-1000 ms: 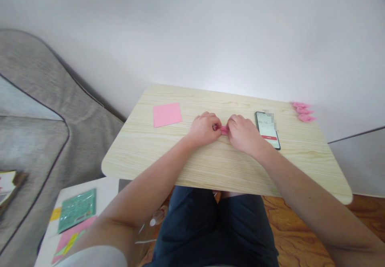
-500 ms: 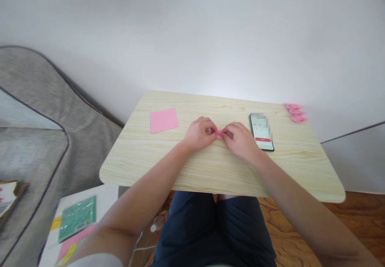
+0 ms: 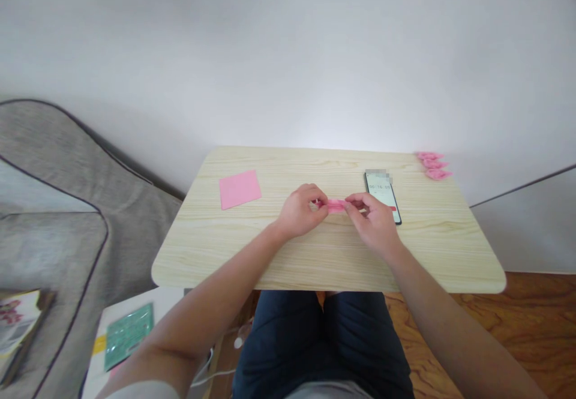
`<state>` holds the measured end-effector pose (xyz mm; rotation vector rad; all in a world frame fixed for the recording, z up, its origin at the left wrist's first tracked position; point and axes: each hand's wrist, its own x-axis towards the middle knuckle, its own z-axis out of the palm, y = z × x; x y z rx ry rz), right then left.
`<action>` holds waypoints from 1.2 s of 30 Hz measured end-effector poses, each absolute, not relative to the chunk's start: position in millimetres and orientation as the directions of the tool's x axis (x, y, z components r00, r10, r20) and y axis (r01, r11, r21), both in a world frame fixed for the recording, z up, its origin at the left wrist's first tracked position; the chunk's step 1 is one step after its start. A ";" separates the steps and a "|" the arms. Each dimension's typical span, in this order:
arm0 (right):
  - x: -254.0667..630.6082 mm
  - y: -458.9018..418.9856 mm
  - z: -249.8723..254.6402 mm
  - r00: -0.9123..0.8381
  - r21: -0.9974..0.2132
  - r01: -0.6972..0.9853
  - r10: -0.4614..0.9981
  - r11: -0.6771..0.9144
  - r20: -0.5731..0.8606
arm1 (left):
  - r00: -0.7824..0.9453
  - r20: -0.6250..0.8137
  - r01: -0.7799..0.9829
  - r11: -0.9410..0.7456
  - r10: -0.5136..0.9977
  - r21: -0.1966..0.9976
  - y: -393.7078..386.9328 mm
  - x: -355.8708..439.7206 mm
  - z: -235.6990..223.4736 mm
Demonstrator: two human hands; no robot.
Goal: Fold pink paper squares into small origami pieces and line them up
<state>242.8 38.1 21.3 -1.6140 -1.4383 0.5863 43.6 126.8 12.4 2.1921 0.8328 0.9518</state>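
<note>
A small folded piece of pink paper (image 3: 336, 206) is held just over the light wooden table (image 3: 310, 261), stretched level between both hands. My left hand (image 3: 302, 210) pinches its left end, with thumb and fingertips closed. At the other end, my right hand (image 3: 372, 219) grips the paper between thumb and forefinger. Fingers cover both ends of the strip, so its full shape is hidden. Beside my right hand lies a phone (image 3: 382, 195) with a timer on its screen, partly covered by that hand. Left of my hands rests a flat pink paper sheet (image 3: 240, 189).
Several folded pink paper pieces (image 3: 434, 165) sit at the table's back right corner. A white wall (image 3: 315, 57) rises behind the table. On the left are a grey sofa (image 3: 130, 219) and a low white surface bearing a green package (image 3: 129, 334). My legs are under the table.
My right hand has shifted right and lower, so more of the pink paper shows between my hands. The view has also moved slightly.
</note>
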 end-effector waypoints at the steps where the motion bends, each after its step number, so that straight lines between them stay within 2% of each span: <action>1: 246.8 35.7 22.2 0.242 -0.845 0.534 0.953 0.027 0.184 | 0.557 0.398 0.304 -0.624 0.729 0.720 124.6 47.5 14.9; 5: 270.4 28.7 26.0 0.309 -0.853 0.520 0.942 -0.053 0.130 | 0.592 0.380 0.294 -0.629 0.711 0.719 117.3 69.1 23.4; 11: 315.4 21.7 35.9 0.368 -0.799 0.581 0.925 -0.152 0.092 | 0.639 0.379 0.243 -0.643 0.669 0.726 108.2 110.7 29.0; 17: 390.8 16.7 44.0 0.455 -0.624 0.728 0.881 -0.284 0.130 | 0.602 0.373 0.238 -0.605 0.706 0.760 96.6 131.9 27.2; 20: 444.6 21.5 41.2 0.549 -0.561 0.726 0.827 -0.399 0.122 | 0.591 0.351 0.263 -0.585 0.726 0.767 93.5 129.2 21.2; 23: 491.5 31.7 34.7 0.583 -0.527 0.729 0.800 -0.436 0.145 | 0.570 0.332 0.306 -0.568 0.752 0.764 91.8 122.1 13.8; 36: 567.0 57.2 7.7 0.584 -0.581 0.670 0.812 -0.462 0.028 | 0.479 0.308 0.391 -0.514 0.822 0.763 90.3 101.1 2.6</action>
